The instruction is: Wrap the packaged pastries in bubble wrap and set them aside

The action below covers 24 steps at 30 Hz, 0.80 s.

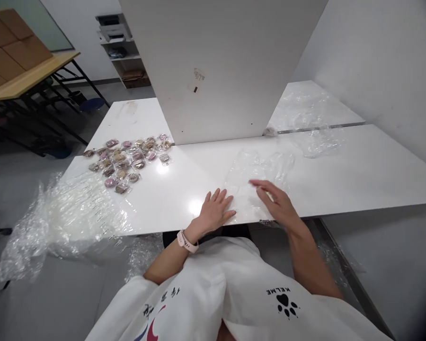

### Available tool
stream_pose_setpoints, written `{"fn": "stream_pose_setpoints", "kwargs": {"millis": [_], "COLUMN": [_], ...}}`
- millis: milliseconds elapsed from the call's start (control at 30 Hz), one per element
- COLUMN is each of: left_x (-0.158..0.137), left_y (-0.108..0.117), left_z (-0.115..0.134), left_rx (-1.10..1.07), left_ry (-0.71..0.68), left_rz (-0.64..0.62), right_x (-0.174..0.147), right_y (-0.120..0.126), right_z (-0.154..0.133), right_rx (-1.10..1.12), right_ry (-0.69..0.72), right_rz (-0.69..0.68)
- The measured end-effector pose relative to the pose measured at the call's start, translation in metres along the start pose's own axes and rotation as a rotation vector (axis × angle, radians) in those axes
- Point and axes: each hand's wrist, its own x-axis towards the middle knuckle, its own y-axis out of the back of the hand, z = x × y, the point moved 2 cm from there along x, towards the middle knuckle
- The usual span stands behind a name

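Note:
On the white table, my left hand lies flat near the front edge with its fingers spread, beside and partly on the left edge of a clear plastic bag. My right hand is over the near part of that bag, its fingers stretched to the left and a gap showing between fingers and thumb. I see nothing held in it. Whether its fingertips touch the plastic, I cannot tell. To the left of my hands lie many small, individually wrapped round pieces in pink, brown and yellowish tones.
A heap of clear plastic bags hangs over the table's left front edge. More crumpled clear plastic lies at the right. A tall white panel stands along the table's back. A printer sits on a shelf far left.

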Motion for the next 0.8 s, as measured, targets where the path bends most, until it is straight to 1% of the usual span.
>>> {"fn": "stream_pose_setpoints", "kwargs": {"millis": [33,67,100,133,167,200,267,300,333,367,400,433,500,567,600,633,733,800], "left_x": [-0.006,-0.013,-0.020,-0.027,-0.033,-0.036,-0.034,-0.029,-0.022,-0.013,-0.001,0.010,0.032,0.049,0.058,0.066,0.086,0.093], "left_y": [-0.004,-0.004,-0.001,0.006,0.015,0.026,0.051,0.063,0.075,0.083,0.089,0.093,0.100,0.106,0.108,0.110,0.108,0.100], "left_z": [-0.003,-0.007,-0.012,-0.019,-0.029,-0.040,-0.071,-0.089,-0.108,-0.126,-0.143,-0.160,-0.189,-0.210,-0.219,-0.227,-0.245,-0.252], "left_rx": [0.055,0.080,0.076,0.047,0.002,-0.044,-0.092,-0.073,-0.027,0.000,-0.007,-0.038,-0.094,-0.081,-0.052,-0.022,0.027,0.045], "left_ry": [0.010,0.025,0.042,0.071,0.123,0.202,0.419,0.535,0.615,0.639,0.638,0.666,0.774,0.870,0.888,0.882,0.807,0.768], "left_rz": [-0.040,-0.062,-0.074,-0.085,-0.092,-0.084,0.013,0.117,0.252,0.336,0.367,0.386,0.447,0.510,0.511,0.481,0.273,0.174], "right_x": [0.006,0.011,0.016,0.020,0.024,0.028,0.037,0.042,0.047,0.053,0.059,0.065,0.074,0.078,0.079,0.079,0.078,0.078], "right_y": [0.002,0.000,-0.005,-0.012,-0.022,-0.032,-0.053,-0.064,-0.073,-0.080,-0.086,-0.091,-0.095,-0.096,-0.096,-0.095,-0.094,-0.094], "right_z": [0.024,0.047,0.068,0.083,0.093,0.098,0.093,0.086,0.078,0.071,0.064,0.059,0.054,0.054,0.055,0.056,0.057,0.057], "right_rx": [-0.144,-0.280,-0.387,-0.470,-0.524,-0.555,-0.572,-0.564,-0.552,-0.538,-0.525,-0.512,-0.484,-0.443,-0.422,-0.404,-0.386,-0.391], "right_ry": [-0.063,-0.134,-0.193,-0.224,-0.224,-0.187,-0.046,0.030,0.093,0.136,0.158,0.169,0.173,0.169,0.165,0.162,0.171,0.187], "right_rz": [0.054,0.076,0.069,0.056,0.032,-0.002,-0.093,-0.148,-0.193,-0.221,-0.230,-0.227,-0.194,-0.150,-0.128,-0.109,-0.076,-0.076]}}
